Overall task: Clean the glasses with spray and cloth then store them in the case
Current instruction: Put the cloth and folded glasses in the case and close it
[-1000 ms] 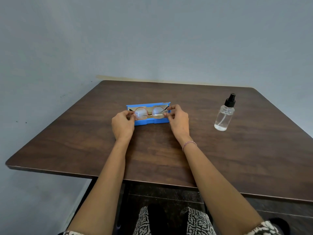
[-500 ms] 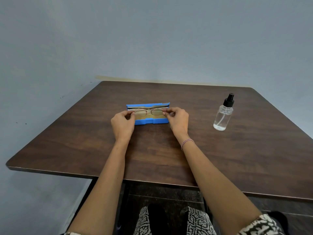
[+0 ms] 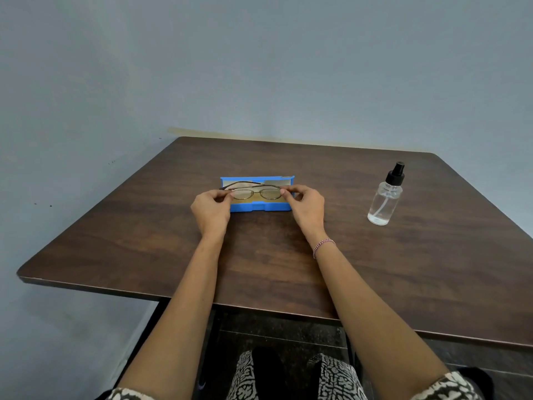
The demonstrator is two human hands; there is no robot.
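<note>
Two hands, left hand [image 3: 212,207] and right hand [image 3: 307,204], pinch the glasses [image 3: 256,193] inside the open blue case [image 3: 259,207].

thin gold-rimmed glasses [image 3: 256,192] lie flat over the open blue case [image 3: 261,207]; clear spray bottle [image 3: 385,202] stands well right.

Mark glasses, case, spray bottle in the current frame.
glasses [image 3: 256,192]: head view, bridge between the lenses.
case [image 3: 259,207]: head view, blue front wall.
spray bottle [image 3: 385,202]: head view, clear body.
</note>
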